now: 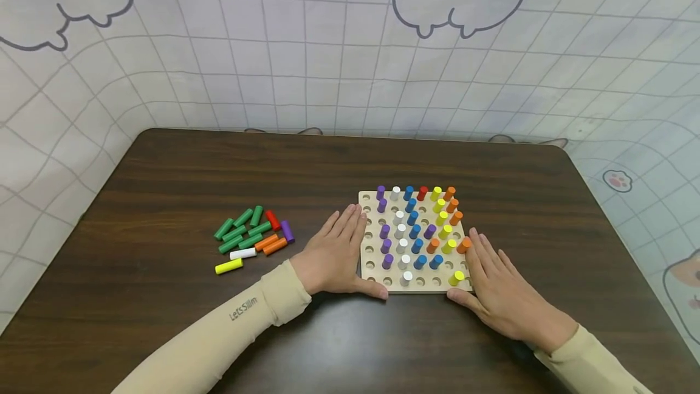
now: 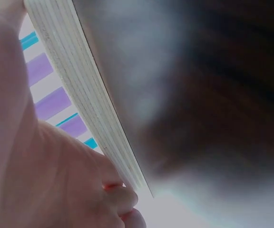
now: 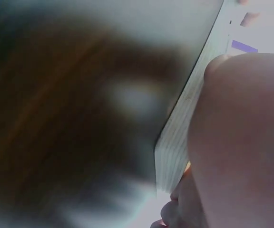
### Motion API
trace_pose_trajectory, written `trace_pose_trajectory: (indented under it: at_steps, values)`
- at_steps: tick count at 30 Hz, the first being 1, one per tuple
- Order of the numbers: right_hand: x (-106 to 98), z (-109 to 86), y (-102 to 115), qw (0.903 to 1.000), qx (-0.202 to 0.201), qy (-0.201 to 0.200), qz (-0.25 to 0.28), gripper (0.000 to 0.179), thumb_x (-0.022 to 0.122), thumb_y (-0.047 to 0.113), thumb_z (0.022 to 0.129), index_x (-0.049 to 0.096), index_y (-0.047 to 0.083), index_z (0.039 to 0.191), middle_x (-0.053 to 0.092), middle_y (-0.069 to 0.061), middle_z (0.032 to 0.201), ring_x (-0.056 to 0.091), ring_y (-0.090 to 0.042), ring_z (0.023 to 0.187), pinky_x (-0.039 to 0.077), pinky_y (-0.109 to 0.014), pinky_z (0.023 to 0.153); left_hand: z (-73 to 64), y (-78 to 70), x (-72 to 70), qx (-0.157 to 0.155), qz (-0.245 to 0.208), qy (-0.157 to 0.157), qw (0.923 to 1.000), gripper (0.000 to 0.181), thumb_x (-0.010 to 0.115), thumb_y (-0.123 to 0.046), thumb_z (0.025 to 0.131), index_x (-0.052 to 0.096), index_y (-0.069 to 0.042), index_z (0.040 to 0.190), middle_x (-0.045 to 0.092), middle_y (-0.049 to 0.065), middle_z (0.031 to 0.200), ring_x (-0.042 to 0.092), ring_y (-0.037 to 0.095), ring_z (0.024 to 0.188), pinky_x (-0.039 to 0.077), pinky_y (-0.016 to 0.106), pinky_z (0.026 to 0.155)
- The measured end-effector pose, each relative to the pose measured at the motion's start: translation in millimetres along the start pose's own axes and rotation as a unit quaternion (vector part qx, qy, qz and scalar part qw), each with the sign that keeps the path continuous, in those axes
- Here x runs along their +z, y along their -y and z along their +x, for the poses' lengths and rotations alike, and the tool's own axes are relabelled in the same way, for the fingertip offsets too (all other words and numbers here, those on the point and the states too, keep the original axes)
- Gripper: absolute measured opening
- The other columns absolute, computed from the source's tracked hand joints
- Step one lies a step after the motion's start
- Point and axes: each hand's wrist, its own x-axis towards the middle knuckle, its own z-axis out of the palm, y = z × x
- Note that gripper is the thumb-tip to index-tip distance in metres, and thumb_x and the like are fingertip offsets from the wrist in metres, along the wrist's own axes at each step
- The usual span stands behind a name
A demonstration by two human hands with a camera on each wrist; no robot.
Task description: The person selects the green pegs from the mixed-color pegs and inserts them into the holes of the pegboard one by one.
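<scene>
The pale wooden pegboard (image 1: 428,272) lies flat on the dark table (image 1: 328,166), its edge layered. I see purple, white, blue, red, yellow and orange pegs (image 1: 415,231) standing in its round holes, several left bare. My left hand (image 1: 335,255) and right hand (image 1: 505,287) press its sides, fingers straight, unclenched.

Hands (image 1: 336,253) (image 1: 505,289) partly hide the sides of the pegboard (image 1: 428,272); wrist views blur the tabletop (image 3: 56,109).
</scene>
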Motion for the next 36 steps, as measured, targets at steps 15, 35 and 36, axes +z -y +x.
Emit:
trace_pose_trajectory:
  at_steps: [15,35,36]
  values:
    - [3,8.0,34,0.9986,-0.052,0.011,-0.006,0.092,0.043,0.061,0.105,0.015,-0.005,0.163,0.005,-0.024,0.174,0.014,-0.047,0.161,0.024,-0.07,0.123,-30.0,34.9,1.5,-0.002,0.011,0.004,0.9999,0.138,0.058,-0.095,0.072,0.011,-0.004,0.166,0.003,0.014,0.176,0.001,0.03,0.166,0.008,0.048,0.135]
    - [-26,34.4,25,0.9825,-0.037,-0.088,0.16,0.058,0.053,0.035,0.109,0.041,0.006,0.158,0.052,-0.017,0.156,0.06,-0.039,0.134,0.044,-0.064,0.11,-50.8,56.3,3.8,0.02,-0.029,-0.013,0.9993,0.137,0.063,-0.089,0.074,0.009,-0.002,0.165,0.002,0.018,0.175,0.001,0.035,0.165,0.01,0.051,0.134]
    - [-27,38.6,24,0.9792,-0.022,-0.103,0.173,0.056,0.054,0.036,0.108,0.045,0.008,0.155,0.056,-0.015,0.152,0.065,-0.036,0.127,0.051,-0.058,0.103,-51.0,56.4,4.3,0.02,-0.032,-0.014,0.9992,0.137,0.063,-0.089,0.074,0.009,-0.002,0.165,0.002,0.018,0.175,0.001,0.035,0.165,0.011,0.052,0.134]
